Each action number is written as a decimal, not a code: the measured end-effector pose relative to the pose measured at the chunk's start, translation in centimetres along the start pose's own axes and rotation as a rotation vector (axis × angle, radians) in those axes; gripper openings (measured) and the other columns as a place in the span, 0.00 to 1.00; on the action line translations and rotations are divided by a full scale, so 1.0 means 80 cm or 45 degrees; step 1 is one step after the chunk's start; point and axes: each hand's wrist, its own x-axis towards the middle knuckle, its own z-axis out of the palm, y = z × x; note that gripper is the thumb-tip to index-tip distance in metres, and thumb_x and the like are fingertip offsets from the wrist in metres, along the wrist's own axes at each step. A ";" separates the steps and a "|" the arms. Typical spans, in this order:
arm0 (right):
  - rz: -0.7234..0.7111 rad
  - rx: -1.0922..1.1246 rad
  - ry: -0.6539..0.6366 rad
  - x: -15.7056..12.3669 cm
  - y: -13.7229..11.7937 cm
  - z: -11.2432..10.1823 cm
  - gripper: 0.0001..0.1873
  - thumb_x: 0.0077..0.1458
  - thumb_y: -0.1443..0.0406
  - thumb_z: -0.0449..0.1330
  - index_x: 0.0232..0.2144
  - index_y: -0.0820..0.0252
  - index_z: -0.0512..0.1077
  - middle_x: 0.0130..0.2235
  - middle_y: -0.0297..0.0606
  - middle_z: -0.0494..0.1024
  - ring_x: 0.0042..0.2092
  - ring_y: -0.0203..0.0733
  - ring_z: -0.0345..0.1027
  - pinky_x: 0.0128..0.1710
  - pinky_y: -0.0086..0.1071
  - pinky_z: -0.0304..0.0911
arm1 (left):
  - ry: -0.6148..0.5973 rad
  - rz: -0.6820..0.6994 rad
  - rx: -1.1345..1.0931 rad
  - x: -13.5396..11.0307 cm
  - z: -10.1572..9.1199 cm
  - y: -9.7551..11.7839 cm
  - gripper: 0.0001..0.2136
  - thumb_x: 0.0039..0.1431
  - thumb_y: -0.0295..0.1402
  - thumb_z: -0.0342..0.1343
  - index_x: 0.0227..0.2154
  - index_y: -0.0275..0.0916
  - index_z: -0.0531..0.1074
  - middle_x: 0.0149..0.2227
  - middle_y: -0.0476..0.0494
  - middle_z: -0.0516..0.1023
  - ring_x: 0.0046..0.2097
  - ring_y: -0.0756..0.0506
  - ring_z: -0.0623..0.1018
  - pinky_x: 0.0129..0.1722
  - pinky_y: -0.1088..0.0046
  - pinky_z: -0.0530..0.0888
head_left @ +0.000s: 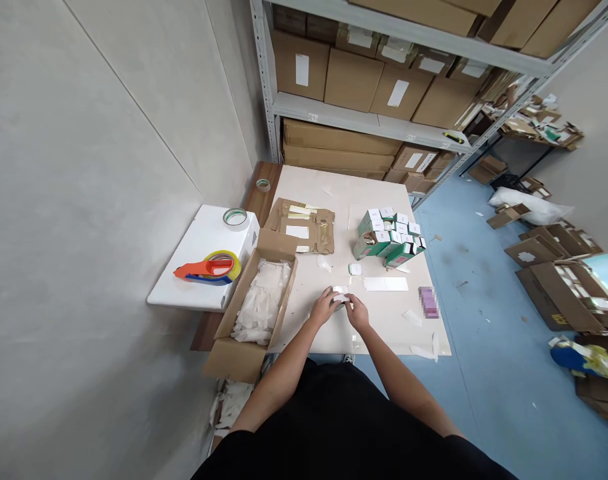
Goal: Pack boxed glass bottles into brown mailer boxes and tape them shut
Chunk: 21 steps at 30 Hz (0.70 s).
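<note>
Close to the table's front edge, my left hand (323,307) and my right hand (357,313) grip a small white-topped item (340,291) from both sides. Its sides look grey or dark, and its exact kind is too small to make out. My fingertips press at its upper edges. Just beyond my hands lies a small white and green piece (355,269). A white strip of paper or labels (385,284) lies to the right. Farther back on the right stands a cluster of green and white small boxes (390,233).
An open carton of white packets (223,319) stands left of my arms. Flattened cardboard (329,233) lies behind it. An orange tape dispenser (199,269) and a tape roll (235,217) rest on the white side surface. Shelves of cartons (354,77) rise behind the table. Boxes line the right-hand floor.
</note>
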 end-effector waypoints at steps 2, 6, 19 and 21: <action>-0.003 0.097 -0.068 -0.001 0.008 -0.001 0.20 0.62 0.58 0.54 0.54 0.49 0.74 0.54 0.38 0.80 0.53 0.48 0.74 0.54 0.41 0.69 | -0.018 0.006 -0.044 -0.002 0.001 -0.006 0.18 0.68 0.38 0.55 0.58 0.48 0.76 0.70 0.42 0.64 0.70 0.39 0.66 0.67 0.59 0.67; 0.090 0.403 -0.102 -0.005 0.018 0.009 0.25 0.58 0.56 0.57 0.58 0.49 0.71 0.59 0.38 0.76 0.55 0.47 0.74 0.55 0.40 0.69 | -0.024 0.000 -0.173 -0.008 0.010 -0.013 0.20 0.69 0.36 0.52 0.61 0.47 0.73 0.71 0.42 0.64 0.71 0.41 0.65 0.66 0.60 0.67; 0.153 0.829 -0.179 0.108 -0.048 0.053 0.44 0.41 0.67 0.58 0.65 0.48 0.68 0.62 0.38 0.75 0.63 0.51 0.67 0.63 0.48 0.62 | 0.286 -0.115 -0.234 0.066 -0.045 -0.001 0.23 0.65 0.31 0.56 0.63 0.44 0.70 0.69 0.37 0.66 0.67 0.37 0.70 0.65 0.58 0.69; 0.132 0.717 -0.202 0.130 -0.061 0.064 0.44 0.41 0.68 0.58 0.64 0.49 0.68 0.64 0.39 0.73 0.65 0.51 0.66 0.64 0.49 0.62 | 0.274 -0.193 -0.113 0.076 -0.065 0.003 0.23 0.66 0.32 0.57 0.63 0.44 0.70 0.70 0.34 0.64 0.65 0.35 0.72 0.62 0.56 0.71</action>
